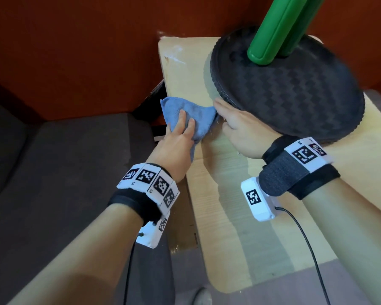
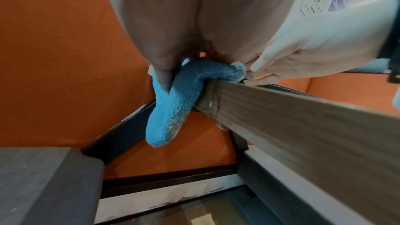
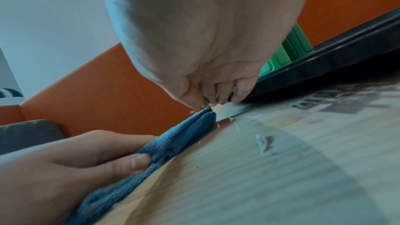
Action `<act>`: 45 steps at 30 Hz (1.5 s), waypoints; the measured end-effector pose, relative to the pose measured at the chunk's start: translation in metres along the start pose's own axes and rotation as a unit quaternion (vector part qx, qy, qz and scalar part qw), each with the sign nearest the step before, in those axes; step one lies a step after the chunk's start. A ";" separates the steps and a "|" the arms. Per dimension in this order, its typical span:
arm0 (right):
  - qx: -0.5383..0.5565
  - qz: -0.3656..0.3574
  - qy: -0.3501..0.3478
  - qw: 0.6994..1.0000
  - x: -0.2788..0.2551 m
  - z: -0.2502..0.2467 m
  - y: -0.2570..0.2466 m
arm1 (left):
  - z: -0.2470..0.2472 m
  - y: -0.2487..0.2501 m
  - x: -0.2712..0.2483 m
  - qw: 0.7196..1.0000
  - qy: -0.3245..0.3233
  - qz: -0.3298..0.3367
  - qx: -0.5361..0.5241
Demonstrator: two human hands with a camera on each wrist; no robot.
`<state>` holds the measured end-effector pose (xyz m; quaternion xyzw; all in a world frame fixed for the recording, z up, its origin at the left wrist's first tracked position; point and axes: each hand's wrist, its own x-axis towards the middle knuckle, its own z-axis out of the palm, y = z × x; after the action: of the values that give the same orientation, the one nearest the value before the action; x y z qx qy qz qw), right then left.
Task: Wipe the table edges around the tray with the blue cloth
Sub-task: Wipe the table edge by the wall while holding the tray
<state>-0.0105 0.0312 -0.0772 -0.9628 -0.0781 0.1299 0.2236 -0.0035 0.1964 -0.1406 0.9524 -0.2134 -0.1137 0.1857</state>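
No readable text; the wrist markers [image 1: 146,177] carry only codes

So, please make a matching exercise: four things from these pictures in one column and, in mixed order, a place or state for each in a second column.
Things:
1. blue cloth
2. tray
3. green object
4. right hand

Places or states:
a. stands on the tray
b. grips the tray's rim
c. draped over the table edge under the left hand
d. tilted, near side raised

Pairs: 1-c, 2-d, 3-a, 4-b
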 end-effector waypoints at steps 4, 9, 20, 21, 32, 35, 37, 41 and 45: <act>-0.002 -0.004 0.011 1.000 -0.006 0.000 0.003 | 0.000 0.008 0.000 1.000 0.015 -0.016 -0.013; -0.021 0.008 0.020 1.000 -0.016 0.000 0.006 | 0.010 0.013 -0.023 1.000 0.018 -0.016 -0.001; 0.011 0.004 0.028 1.000 -0.033 -0.006 0.015 | -0.024 -0.026 -0.003 0.786 0.151 -0.102 -0.590; 0.014 0.006 0.027 1.000 -0.033 -0.005 0.016 | -0.030 -0.026 -0.004 0.746 0.155 -0.104 -0.639; 0.027 0.021 0.030 0.999 -0.032 -0.012 0.016 | -0.024 -0.026 0.025 0.894 0.123 -0.051 -0.428; 0.030 0.022 0.029 0.999 -0.030 -0.012 0.016 | -0.011 -0.029 0.030 0.954 0.085 -0.078 -0.278; 0.034 0.023 0.029 0.999 -0.029 -0.012 0.017 | -0.008 -0.029 0.011 0.969 0.067 -0.058 -0.233; 0.044 0.014 0.039 0.998 -0.027 -0.018 0.018 | -0.004 0.001 -0.059 0.980 0.019 0.012 -0.197; 0.056 0.021 0.038 0.998 -0.022 -0.022 0.016 | -0.012 -0.001 -0.029 0.990 0.015 -0.030 -0.138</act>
<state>-0.0237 0.0036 -0.0604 -0.9546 -0.0423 0.1017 0.2769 -0.0255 0.2137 -0.1262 0.9253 -0.1644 -0.1327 0.3150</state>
